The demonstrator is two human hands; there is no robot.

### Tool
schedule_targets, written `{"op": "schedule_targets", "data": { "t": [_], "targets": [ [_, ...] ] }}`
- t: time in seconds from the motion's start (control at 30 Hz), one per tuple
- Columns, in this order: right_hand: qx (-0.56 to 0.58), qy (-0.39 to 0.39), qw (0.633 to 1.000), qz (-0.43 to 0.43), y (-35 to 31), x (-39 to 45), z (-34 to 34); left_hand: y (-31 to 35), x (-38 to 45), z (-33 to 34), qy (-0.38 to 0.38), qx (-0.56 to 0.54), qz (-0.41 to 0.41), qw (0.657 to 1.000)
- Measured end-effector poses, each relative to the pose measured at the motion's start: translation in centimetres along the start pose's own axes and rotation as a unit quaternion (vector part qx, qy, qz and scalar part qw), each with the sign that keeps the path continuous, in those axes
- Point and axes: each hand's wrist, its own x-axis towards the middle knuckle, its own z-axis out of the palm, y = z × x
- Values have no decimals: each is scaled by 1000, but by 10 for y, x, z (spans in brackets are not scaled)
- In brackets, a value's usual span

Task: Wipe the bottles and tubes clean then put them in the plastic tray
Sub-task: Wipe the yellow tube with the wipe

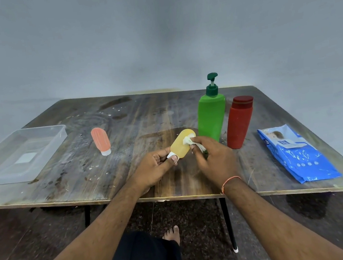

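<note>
My left hand (pixel 156 168) pinches the white cap end of a yellow tube (pixel 180 144), held just above the table's middle. My right hand (pixel 213 157) grips a crumpled white wipe (pixel 189 140) and presses it against the tube's upper right side. An orange tube (pixel 100 139) with a white cap lies on the table to the left. A green pump bottle (pixel 211 116) and a red bottle (pixel 239 123) stand upright behind my right hand. The clear plastic tray (pixel 48 144) sits at the table's left edge, with only a white label on its floor.
A blue pack of wipes (pixel 296 155) lies flat at the right side of the worn wooden table (pixel 135 116). The table's front edge runs just under my wrists. A bare foot and dark floor show below.
</note>
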Motion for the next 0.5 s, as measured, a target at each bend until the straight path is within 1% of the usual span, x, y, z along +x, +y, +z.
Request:
{"op": "schedule_targets", "data": {
  "t": [0.1,0.2,0.27,0.33,0.4,0.43,0.5],
  "targets": [
    [-8,14,999,32,1,2,1,1,0,1,-3,9,-3,1000],
    [-14,4,999,37,0,2,1,1,1,1,2,12,-6,1000],
    [-3,-20,1000,2,-1,0,1,0,1,1,7,4,-7,1000],
    [10,-71,995,-66,-3,-4,3,1,2,1,19,-8,-6,1000],
    [13,-113,988,-100,-3,-6,6,2,1,1,33,-18,-6,999],
    [8,-112,989,-99,-3,-5,6,3,0,1,38,-20,-6,999],
    [-8,-78,994,-74,-2,-4,4,1,0,1,42,-8,-3,999]
  ]
}}
